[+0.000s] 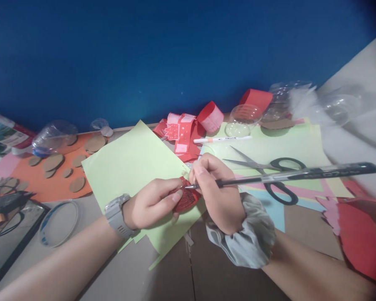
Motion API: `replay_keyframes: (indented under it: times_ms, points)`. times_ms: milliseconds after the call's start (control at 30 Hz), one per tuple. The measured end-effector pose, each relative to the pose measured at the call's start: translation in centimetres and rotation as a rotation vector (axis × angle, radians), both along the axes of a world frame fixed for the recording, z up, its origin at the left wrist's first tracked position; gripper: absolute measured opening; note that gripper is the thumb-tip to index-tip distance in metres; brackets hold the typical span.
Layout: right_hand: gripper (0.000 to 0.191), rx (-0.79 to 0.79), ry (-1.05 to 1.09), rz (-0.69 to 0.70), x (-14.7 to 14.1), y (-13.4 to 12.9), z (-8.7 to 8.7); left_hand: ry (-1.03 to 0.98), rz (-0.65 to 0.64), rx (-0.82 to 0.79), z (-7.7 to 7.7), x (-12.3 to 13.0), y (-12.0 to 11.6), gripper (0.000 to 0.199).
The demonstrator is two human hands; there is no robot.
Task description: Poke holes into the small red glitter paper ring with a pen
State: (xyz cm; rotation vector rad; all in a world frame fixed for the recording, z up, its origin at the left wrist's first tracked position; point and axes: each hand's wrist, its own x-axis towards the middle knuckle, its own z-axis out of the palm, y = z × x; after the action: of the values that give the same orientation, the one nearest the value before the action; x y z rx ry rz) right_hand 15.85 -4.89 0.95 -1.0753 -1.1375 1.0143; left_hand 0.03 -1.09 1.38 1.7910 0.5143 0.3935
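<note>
My left hand (158, 200), with a grey watch on its wrist, pinches a small red piece with dark dotted marks (188, 202). A pen (269, 177) rests in my right hand (216, 188), its fingers closed around the barrel near the tip. The pen's point meets the upper part of the red piece, close to my left thumb; its long end reaches out to the right. Beneath both hands lies a light green paper sheet (128, 154). Part of the red piece is hidden by my fingers. A grey scrunchie (242, 234) circles my right wrist.
Open scissors (266, 167) and a white marker (222, 139) lie to the right. Red paper rings (210, 117) and clear plastic cups (242, 119) stand at the back. On the left are cardboard discs (54, 162), a tape roll (59, 223) and a glue gun (6, 213).
</note>
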Motion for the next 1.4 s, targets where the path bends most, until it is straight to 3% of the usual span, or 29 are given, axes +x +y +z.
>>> replay_keyframes:
  times_ms: [600, 1400]
  points:
    - [0.033, 0.002, -0.002, -0.019, -0.13, 0.10, 0.00, 0.050, 0.058, 0.113, -0.31, 0.06, -0.15, 0.027]
    - [0.033, -0.005, -0.033, -0.015, -0.06, -0.01, -0.14, 0.007, 0.020, 0.037, -0.30, -0.06, -0.05, 0.036]
